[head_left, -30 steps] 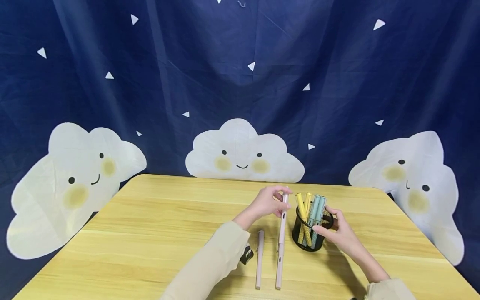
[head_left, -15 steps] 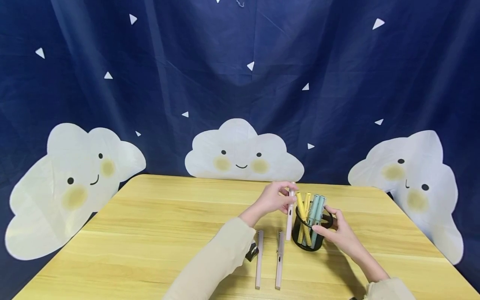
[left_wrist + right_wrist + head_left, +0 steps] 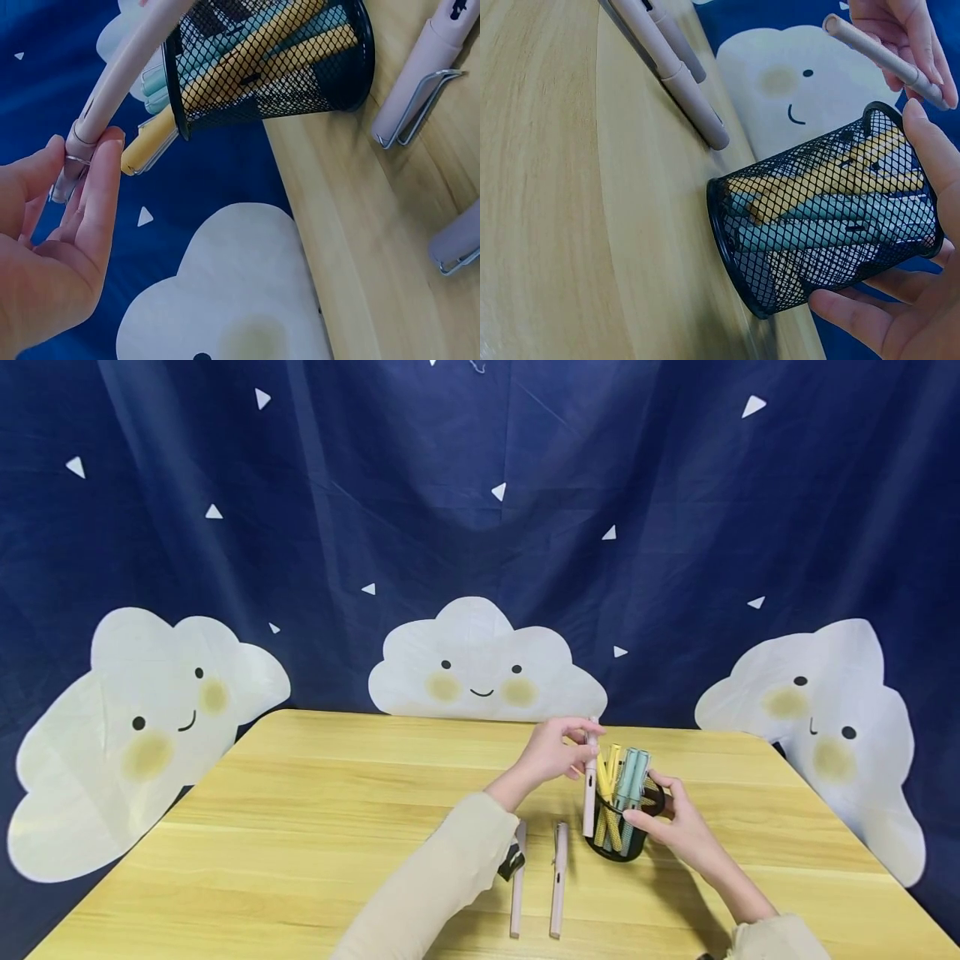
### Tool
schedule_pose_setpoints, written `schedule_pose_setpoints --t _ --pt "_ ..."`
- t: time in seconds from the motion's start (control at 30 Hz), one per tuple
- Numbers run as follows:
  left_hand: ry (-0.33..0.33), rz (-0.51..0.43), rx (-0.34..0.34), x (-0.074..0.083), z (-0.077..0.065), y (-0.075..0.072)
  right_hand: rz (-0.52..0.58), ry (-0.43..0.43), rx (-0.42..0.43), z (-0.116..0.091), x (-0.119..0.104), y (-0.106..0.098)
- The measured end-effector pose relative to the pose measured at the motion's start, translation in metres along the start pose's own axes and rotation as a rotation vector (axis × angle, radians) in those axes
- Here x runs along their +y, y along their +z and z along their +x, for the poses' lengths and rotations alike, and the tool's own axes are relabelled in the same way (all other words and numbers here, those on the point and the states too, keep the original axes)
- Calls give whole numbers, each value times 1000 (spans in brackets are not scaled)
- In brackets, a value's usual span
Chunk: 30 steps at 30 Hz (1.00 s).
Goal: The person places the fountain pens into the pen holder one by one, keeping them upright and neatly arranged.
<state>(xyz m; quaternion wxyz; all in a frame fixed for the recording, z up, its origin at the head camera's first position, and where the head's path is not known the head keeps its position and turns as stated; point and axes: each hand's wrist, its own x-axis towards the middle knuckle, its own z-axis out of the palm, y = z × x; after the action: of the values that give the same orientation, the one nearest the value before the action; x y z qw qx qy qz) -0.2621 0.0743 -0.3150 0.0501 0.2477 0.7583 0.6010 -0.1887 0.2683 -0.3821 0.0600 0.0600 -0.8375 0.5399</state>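
Observation:
My left hand [image 3: 551, 750] pinches a pale pink pen [image 3: 590, 793] near its clip end. The pen hangs upright beside the left rim of a black mesh pen holder [image 3: 761, 274], overlapping it in the head view. Thumb and fingers of my right hand [image 3: 686, 831] grip the holder from the right, near its rim. Yellow pens [image 3: 154, 139] and teal pens [image 3: 802, 234] stand inside, leaning in different directions. The right wrist view shows the held pen's lower end outside the holder, off to the side of its mouth.
Two more pink pens lie on the wooden table [image 3: 337, 793]: the right pen [image 3: 558, 881] in full view, the left pen [image 3: 517, 902] partly behind a black strap piece [image 3: 512, 862] at my left wrist. A dark blue curtain [image 3: 480, 527] with clouds hangs behind the table.
My left hand has carried the pink pen up and to the right, from above the lying pens to the holder's left side. The right hand and the holder have stayed in place.

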Motion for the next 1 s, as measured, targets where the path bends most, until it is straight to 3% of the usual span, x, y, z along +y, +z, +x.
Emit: schedule_pose_setpoints --t 0.37,0.6,1.0 --pt "15 -57 74 4 4 5 10 -8 -3 0 0 0" --pt "66 -20 114 10 4 8 6 -8 1 1 0 0" --pt "99 -51 164 9 8 10 -15 -21 9 0 0 0"
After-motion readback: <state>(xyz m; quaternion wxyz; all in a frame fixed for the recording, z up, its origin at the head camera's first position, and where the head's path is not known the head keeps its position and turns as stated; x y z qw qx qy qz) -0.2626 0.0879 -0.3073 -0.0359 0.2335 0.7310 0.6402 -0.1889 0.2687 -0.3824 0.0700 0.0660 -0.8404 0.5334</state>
